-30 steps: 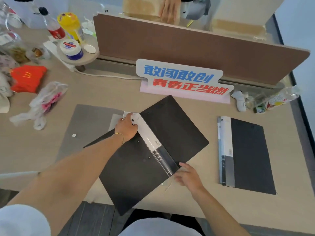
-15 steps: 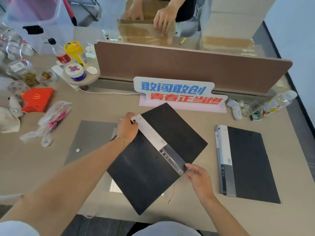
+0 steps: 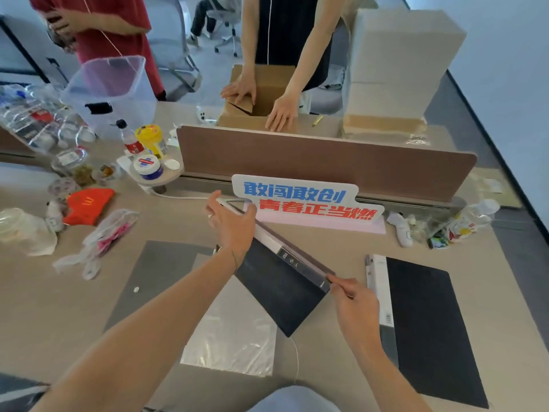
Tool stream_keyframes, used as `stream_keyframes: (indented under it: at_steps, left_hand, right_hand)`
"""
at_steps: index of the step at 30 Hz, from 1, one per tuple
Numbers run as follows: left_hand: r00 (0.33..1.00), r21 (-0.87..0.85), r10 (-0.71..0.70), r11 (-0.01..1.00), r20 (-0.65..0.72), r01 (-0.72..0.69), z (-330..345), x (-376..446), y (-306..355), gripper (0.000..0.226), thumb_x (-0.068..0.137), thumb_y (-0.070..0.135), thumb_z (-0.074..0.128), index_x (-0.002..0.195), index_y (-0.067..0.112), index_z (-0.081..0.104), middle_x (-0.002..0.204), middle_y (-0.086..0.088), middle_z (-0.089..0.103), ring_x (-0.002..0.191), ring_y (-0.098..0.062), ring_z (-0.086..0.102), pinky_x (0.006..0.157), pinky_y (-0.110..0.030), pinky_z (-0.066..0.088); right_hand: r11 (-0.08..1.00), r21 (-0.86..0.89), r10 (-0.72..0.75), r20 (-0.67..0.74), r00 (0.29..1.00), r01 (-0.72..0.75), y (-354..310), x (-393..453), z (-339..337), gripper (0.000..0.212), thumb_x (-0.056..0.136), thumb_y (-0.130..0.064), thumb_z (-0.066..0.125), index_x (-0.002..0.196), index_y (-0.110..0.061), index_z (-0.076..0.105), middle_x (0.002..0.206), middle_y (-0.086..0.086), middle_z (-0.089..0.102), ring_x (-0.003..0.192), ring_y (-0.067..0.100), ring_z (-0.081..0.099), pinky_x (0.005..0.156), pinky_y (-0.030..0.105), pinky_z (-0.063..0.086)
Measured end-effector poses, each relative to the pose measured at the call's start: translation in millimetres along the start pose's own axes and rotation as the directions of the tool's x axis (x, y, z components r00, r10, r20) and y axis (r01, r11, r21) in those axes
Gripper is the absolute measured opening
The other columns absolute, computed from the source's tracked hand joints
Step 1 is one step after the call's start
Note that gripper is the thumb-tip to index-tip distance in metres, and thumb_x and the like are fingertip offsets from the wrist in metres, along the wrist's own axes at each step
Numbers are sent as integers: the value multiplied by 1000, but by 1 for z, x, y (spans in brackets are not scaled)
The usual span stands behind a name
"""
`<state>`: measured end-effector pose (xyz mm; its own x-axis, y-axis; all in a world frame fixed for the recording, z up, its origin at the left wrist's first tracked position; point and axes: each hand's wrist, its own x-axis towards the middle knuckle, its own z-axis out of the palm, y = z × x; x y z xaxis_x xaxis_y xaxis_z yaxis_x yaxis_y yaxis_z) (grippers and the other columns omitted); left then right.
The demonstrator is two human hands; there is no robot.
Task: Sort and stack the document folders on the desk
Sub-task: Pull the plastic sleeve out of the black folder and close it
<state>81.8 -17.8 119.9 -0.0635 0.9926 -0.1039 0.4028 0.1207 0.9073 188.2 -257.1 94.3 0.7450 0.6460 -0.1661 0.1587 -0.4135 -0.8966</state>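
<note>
Black plastic folder with a white spine (image 3: pixel 279 281), gripped at opposite spine ends by left hand (image 3: pixel 230 224) and right hand (image 3: pixel 353 301), should land squarely on the matching black folder (image 3: pixel 427 322) lying on the desk (image 3: pixel 341 367).

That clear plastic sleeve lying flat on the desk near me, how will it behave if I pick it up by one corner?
The clear sleeve looks thin and wrinkled, so it will probably droop. Its glossy surface suggests it may slide easily on the desk. It is likely very light.
</note>
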Motion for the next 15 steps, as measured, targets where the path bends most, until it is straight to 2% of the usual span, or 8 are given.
stream_keyframes:
  at_steps: [4, 8, 11, 13, 15]
  left_hand:
    - [998, 10, -7, 1000, -64, 7, 7, -9, 8, 81, 81, 12, 77, 142, 36, 29, 144, 1, 38, 110, -19, 48, 86, -31, 48]
    - [999, -28, 2, 1000, -48, -3, 12, -10, 11, 65, 82, 9, 79, 132, 35, 46, 138, 2, 40, 103, -17, 53, 83, -22, 51]
    - [1000, 15, 0, 1000, -29, 1, 11, -9, 8, 54, 82, 11, 80, 124, 36, 58, 138, 4, 40, 100, -17, 58, 62, -4, 41]
    - [999, 42, 6, 999, -40, -5, 10, -8, 8, 49, 84, 13, 80, 124, 34, 61, 138, 3, 40, 98, -15, 56, 58, -1, 33]
    - [998, 48, 19, 999, -53, -17, 8, -10, 11, 46, 85, 17, 79, 125, 31, 62, 136, 5, 40, 100, -15, 55, 61, -3, 34]
  right_hand:
    - [1000, -17, -4, -2, 1000, 4, 6, 4, -8, 24, 96, -10, 59, 109, -17, 78, 94, -6, 73, 77, 9, 64, 60, 3, 45]
    - [1000, -25, -12, 18, 1000, 12, 15, 9, -12, 25, 95, -12, 60, 109, -25, 77, 107, -10, 74, 92, 5, 67, 71, 8, 49]
    - [997, -65, -25, 38, 999, 28, 17, 11, -12, 23, 95, -16, 61, 107, -29, 75, 105, -14, 72, 90, 1, 66, 72, 5, 48]
    - [994, -95, -50, 53, 997, 55, 16, 12, -12, 22, 95, -16, 60, 106, -29, 74, 102, -15, 72, 89, -3, 65, 71, 1, 46]
    - [988, -128, -73, 70, 995, 81, 14, 13, -13, 22, 95, -18, 58, 102, -31, 75, 98, -19, 71, 90, -8, 62, 70, 1, 44]
